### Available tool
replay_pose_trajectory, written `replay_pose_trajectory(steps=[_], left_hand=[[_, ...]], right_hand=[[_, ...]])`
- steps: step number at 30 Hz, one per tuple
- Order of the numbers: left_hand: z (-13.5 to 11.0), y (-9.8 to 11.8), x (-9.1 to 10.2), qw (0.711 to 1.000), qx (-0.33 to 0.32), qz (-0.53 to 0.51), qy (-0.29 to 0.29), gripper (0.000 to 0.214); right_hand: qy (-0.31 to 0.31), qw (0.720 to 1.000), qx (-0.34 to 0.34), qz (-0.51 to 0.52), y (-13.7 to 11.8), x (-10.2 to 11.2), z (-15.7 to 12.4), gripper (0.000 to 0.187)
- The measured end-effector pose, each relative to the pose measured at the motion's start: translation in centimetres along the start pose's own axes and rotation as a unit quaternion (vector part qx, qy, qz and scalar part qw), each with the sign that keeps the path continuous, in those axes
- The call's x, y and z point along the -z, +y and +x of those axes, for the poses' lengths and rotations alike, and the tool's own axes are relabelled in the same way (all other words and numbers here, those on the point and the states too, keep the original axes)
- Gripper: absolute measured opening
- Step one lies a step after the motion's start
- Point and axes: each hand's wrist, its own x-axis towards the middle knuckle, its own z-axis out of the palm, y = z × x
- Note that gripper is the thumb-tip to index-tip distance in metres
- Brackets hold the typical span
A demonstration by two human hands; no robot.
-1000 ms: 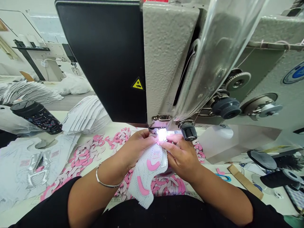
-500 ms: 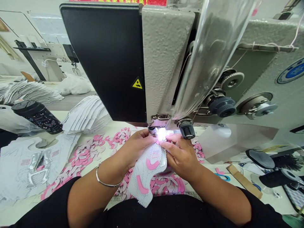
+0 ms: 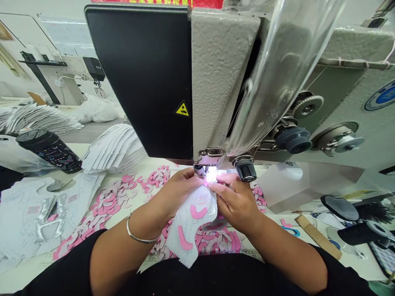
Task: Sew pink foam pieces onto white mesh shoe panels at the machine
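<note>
My left hand (image 3: pixel 175 193) and right hand (image 3: pixel 237 202) grip the pink-patched mesh piece (image 3: pixel 188 232) between fingers and thumbs, held taut just beside the sewing machine foot (image 3: pixel 199 169).

Work table (image 3: pixel 361 267) strewn with pink cutouts (image 3: pixel 105 201) and stacked mesh panels (image 3: pixel 114 150)

We count 2 hands on 1 mesh shoe upper (image 3: pixel 188 230) at the sewing machine (image 3: pixel 154 82): left hand (image 3: pixel 175 197), right hand (image 3: pixel 237 205). 1 bangle (image 3: pixel 138 232) on the L wrist, 2 pink swooshes (image 3: pixel 184 238) on the upper. Machine has 1 yellow warning label (image 3: pixel 182 109). L of machine: 1 black tumbler (image 3: pixel 49 151), 2 stacks of mesh uppers (image 3: pixel 114 150), 1 more machine (image 3: pixel 74 78). R of machine: 1 black thread cone (image 3: pixel 359 232). Loose pink cutouts (image 3: pixel 106 201): too many to count.
</note>
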Motion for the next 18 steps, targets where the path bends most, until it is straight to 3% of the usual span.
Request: replay_pose_trajectory(steps=[18], left_hand=[[0.15,-0.56,0.55,1.0,-0.007,0.006,0.001,0.008]], right_hand=[[-0.01,1.0,-0.007,0.008,0.2,-0.11,-0.08,0.031]])
